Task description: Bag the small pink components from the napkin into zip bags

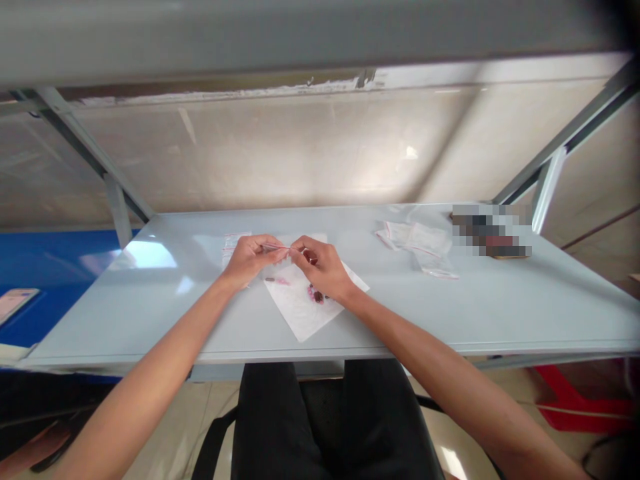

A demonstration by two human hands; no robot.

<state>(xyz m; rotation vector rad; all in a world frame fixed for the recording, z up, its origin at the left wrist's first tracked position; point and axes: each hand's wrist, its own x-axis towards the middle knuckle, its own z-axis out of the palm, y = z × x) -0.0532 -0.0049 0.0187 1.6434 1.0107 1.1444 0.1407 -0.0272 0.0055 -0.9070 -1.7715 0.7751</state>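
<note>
Over a white sheet of paper (303, 323), my left hand (253, 259) and my right hand (320, 263) meet nearly fingertip to fingertip. Both pinch a clear zip bag by its thin red edge (276, 247), which runs between them. The bag's body is mostly lost against the paper. Below my right hand lies a small cluster of dark and pink pieces (316, 295), partly covered by the hand. A small pink and brown piece (278, 281) rests on the paper nearer my left hand. Their exact kind is too small to tell.
Several clear zip bags (420, 243) lie to the right on the grey table (240, 333), another (231, 241) behind my left hand. A blurred-out object (493, 233) sits back right. A shelf beam (320, 37) crosses overhead. A phone (17, 303) rests on a blue surface at left.
</note>
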